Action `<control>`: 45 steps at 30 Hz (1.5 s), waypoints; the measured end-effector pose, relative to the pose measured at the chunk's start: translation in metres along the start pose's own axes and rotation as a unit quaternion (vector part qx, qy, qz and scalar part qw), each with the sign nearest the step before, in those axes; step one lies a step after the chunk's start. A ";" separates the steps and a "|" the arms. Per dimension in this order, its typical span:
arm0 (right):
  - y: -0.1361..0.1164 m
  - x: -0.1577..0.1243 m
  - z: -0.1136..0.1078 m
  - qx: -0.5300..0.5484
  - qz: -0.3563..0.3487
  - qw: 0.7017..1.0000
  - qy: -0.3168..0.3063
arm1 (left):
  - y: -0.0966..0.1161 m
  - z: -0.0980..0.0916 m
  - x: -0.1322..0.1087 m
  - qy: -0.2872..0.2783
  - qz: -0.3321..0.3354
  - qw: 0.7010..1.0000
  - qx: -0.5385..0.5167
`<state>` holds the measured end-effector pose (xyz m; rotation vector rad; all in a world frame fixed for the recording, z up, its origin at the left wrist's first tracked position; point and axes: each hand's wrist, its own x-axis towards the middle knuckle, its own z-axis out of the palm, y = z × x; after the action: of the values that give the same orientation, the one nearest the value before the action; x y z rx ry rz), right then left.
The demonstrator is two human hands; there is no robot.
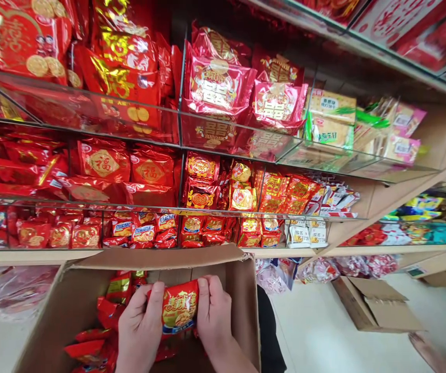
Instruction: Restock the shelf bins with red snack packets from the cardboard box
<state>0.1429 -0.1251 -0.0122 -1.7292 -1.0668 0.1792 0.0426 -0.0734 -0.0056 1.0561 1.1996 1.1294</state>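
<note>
Both my hands grip one red snack packet (pixel 179 306) with yellow lettering, held over an open cardboard box (pixel 67 305). My left hand (pixel 140 326) clasps the packet's left end, fingers curled round it. On the right end my right hand (pixel 213 313) is closed, thumb on top. More red packets (pixel 108 311) lie inside the box, below and left of my hands. The box sits just in front of the lowest shelf row.
Glass-fronted shelf bins (pixel 215 140) rise ahead, filled with red and gold snack packets, with green and pink packs (pixel 332 122) at upper right. A second, smaller cardboard box (pixel 374 305) lies on the pale floor to the right. Plastic-wrapped goods (pixel 9 290) sit at lower left.
</note>
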 end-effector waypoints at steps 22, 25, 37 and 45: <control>0.008 -0.008 -0.060 0.374 0.183 0.909 -0.002 | 0.055 0.024 0.030 -0.249 0.193 0.907 0.280; 0.022 0.011 -0.094 0.353 0.213 0.891 0.190 | 0.068 0.049 0.071 -0.378 0.226 0.773 0.456; 0.081 -0.006 -0.139 0.412 0.370 0.793 0.251 | 0.005 0.115 0.156 -0.489 0.139 0.590 0.627; 0.099 -0.007 -0.119 0.453 0.414 0.762 0.208 | 0.004 0.115 0.147 -0.463 0.150 0.628 0.607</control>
<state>0.2625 -0.2177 -0.0439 -1.1057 0.2194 0.7013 0.1606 0.0716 -0.0129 2.5097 0.7766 -0.3597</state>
